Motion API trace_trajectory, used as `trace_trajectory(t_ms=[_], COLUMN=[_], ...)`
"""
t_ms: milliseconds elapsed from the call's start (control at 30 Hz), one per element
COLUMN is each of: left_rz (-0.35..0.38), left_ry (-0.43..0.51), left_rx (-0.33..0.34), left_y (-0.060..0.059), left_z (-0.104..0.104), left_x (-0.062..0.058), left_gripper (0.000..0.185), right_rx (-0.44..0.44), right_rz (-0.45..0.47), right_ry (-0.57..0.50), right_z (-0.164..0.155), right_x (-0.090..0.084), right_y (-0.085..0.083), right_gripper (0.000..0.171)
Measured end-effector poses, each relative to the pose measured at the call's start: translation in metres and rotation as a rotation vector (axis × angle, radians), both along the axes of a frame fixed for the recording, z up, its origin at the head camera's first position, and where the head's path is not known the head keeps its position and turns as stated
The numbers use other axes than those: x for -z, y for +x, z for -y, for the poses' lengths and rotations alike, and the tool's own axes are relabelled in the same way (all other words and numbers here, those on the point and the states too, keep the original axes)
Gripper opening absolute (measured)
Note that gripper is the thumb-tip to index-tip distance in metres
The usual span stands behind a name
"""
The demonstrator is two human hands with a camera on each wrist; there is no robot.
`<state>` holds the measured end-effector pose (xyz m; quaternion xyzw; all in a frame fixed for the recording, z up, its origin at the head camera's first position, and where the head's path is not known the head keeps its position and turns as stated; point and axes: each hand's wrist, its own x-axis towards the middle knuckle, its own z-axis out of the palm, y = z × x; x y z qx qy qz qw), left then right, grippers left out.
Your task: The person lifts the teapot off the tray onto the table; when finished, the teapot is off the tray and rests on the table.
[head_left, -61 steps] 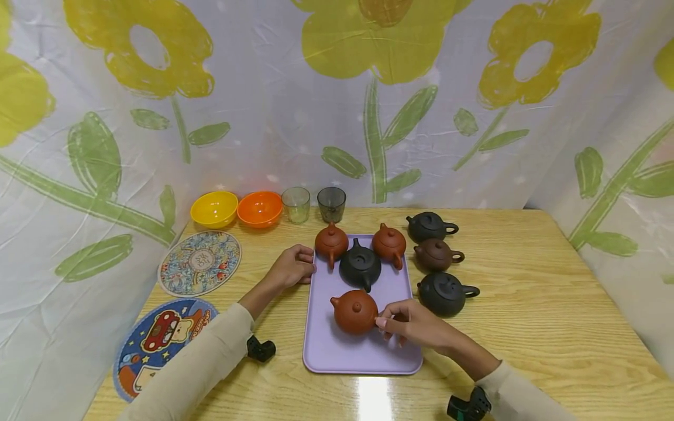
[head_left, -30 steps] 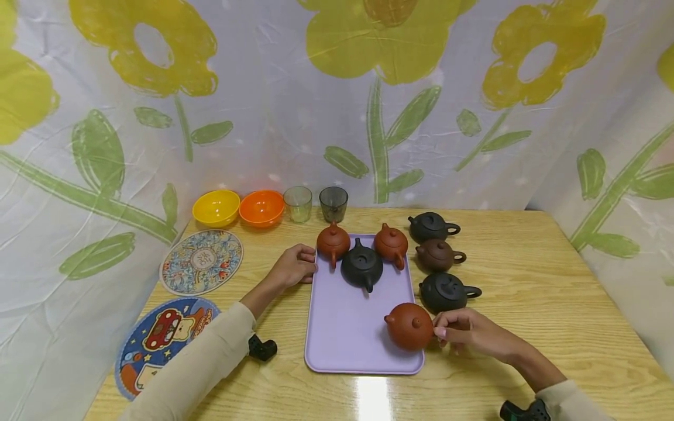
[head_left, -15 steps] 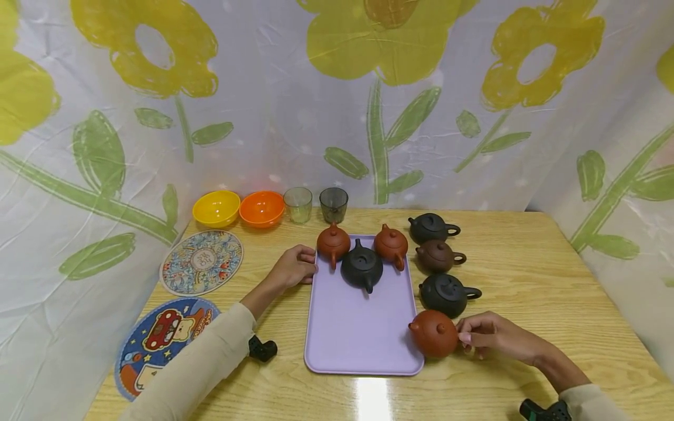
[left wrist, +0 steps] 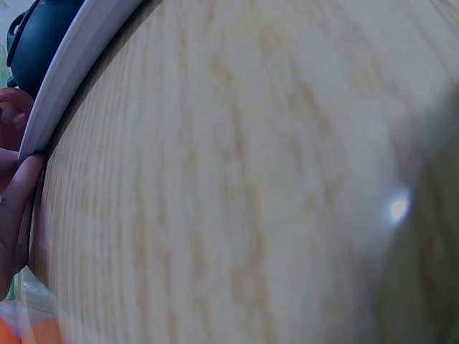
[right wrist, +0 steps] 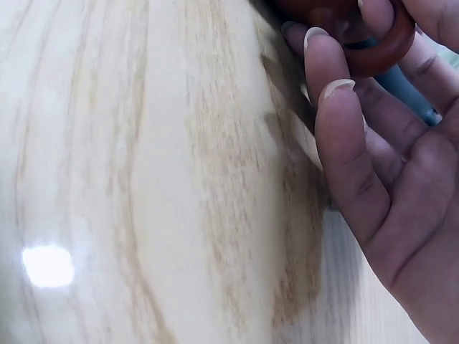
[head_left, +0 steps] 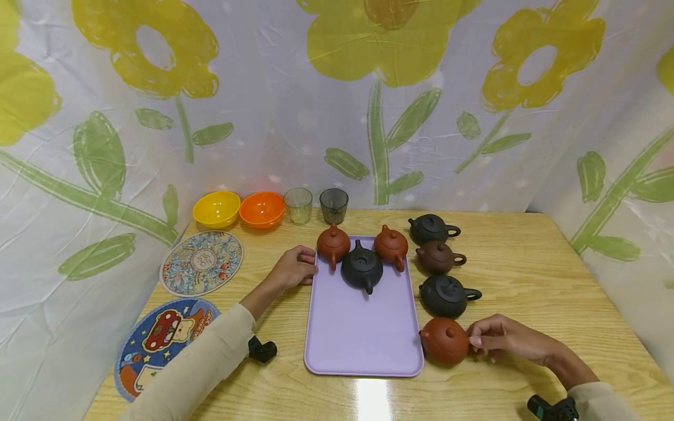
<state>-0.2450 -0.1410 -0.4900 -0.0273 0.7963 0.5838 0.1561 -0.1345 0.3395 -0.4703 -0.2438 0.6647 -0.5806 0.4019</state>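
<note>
A person's right hand [head_left: 502, 339] pinches the handle of a red-brown teapot [head_left: 444, 340] just right of the lilac tray [head_left: 363, 339], on the table. The left hand [head_left: 293, 267], fingers curled, rests at the tray's left edge. A nudge could knock the black pot [head_left: 446, 294] just behind; open wood lies right of the tray.

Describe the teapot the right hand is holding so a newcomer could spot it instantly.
Start at the flat lilac plastic tray in the middle of the wooden table. Off its near right corner sits a round reddish-brown clay teapot, handle pinched by the right hand. It alone in that four-pot column is red.
</note>
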Motion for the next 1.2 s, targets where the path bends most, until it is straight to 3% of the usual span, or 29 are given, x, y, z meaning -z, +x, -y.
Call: trace_trajectory(t_ms=[233, 767, 1200], left_rz=[-0.008, 0.001, 0.002], left_ry=[0.008, 0.002, -0.003], left_rx=[0.007, 0.003, 0.003], left_y=[0.000, 0.002, 0.000], left_z=[0.000, -0.001, 0.000], left_x=[0.001, 0.000, 0.000], left_gripper=[0.043, 0.044, 0.043], right_rx=[-0.005, 0.015, 0.190], right_rz=[-0.072, -0.109, -0.184], right_ry=[0.046, 0.044, 0.206], right_z=[-0.002, -0.006, -0.009], right_x=[-0.003, -0.003, -0.013], right_y=[-0.003, -0.004, 0.002], right_gripper=[0.025, 0.024, 0.024])
